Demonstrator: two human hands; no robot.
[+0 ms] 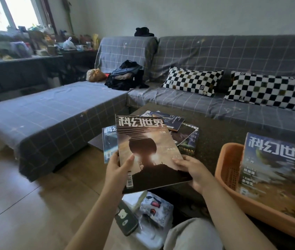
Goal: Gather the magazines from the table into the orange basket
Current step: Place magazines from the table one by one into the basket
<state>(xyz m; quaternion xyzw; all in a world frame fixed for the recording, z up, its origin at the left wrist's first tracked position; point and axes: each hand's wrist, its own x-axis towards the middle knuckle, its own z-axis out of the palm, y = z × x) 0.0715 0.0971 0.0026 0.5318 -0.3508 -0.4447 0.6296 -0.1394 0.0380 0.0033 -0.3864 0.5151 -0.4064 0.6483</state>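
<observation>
I hold a brown-covered magazine (146, 150) up in front of me with both hands. My left hand (118, 170) grips its lower left edge with the thumb on the cover. My right hand (194, 171) supports its lower right corner from beneath. Behind it, several more magazines (179, 130) lie spread on the dark table (220, 130), and one blue magazine (109, 141) overhangs the table's left edge. The orange basket (229, 170) stands on the table at the right, with a magazine (278, 170) leaning inside it.
A grey checked sofa (215, 98) with two checkerboard pillows (193, 80) runs behind the table, and its chaise (49, 112) extends on the left. A phone (126, 220) and a white patterned bundle (156, 212) lie below near my knee. Wooden floor shows at the lower left.
</observation>
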